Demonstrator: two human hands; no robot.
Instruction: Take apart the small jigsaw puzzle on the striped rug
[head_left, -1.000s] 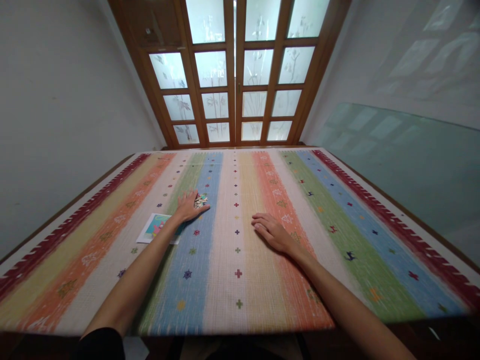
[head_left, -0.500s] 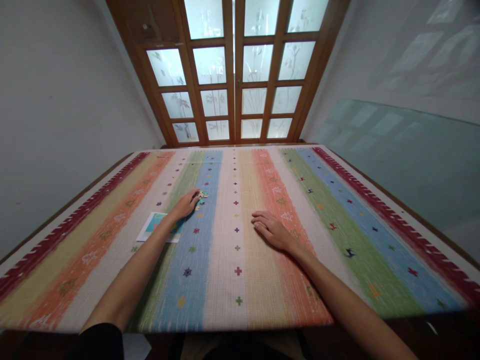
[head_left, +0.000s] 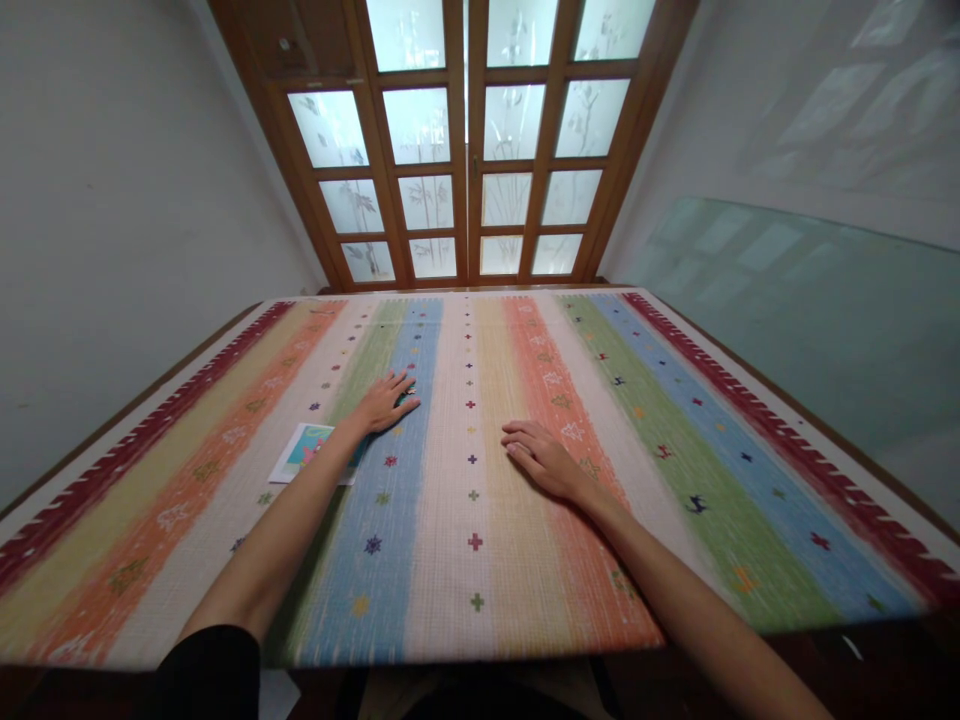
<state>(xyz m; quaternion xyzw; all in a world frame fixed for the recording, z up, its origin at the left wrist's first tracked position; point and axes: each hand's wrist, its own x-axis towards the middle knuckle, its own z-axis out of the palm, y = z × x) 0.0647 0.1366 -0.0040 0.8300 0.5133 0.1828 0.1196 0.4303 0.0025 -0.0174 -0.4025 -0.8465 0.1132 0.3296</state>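
My left hand (head_left: pixel 386 402) lies flat, fingers spread, palm down on the blue stripe of the woven, many-coloured striped cloth (head_left: pixel 675 420) that covers the table. It's pressed over a small heap of colourful puzzle pieces (head_left: pixel 407 399); only a sliver of them shows at my fingertips, the rest is hidden under the palm, so I can't tell how many are there or whether any sit between my fingers. No pinch, just a flat cover. My right hand (head_left: pixel 541 461) rests on the orange stripe w/ fingers close together and slightly curled, holding nothing, well apart from the left.

A white-edged picture card w/ a teal and pink print (head_left: pixel 309 451) lies just beside my left forearm, partly under it.

Risks as I judge them:
- The pieces are small and light, and the cloth is rough weave. If I drag the palm, some could catch in the weave while others skid out, so the heap would scatter.
- The busy pattern of little crosses and stars makes a stray piece hard to spot.
- Pressing hard could bend a tab or stick a piece to my skin, so it drops elsewhere when I lift.
- My forearm could push the card off toward the near edge.
- The cloth itself could ruck up under a sliding hand.
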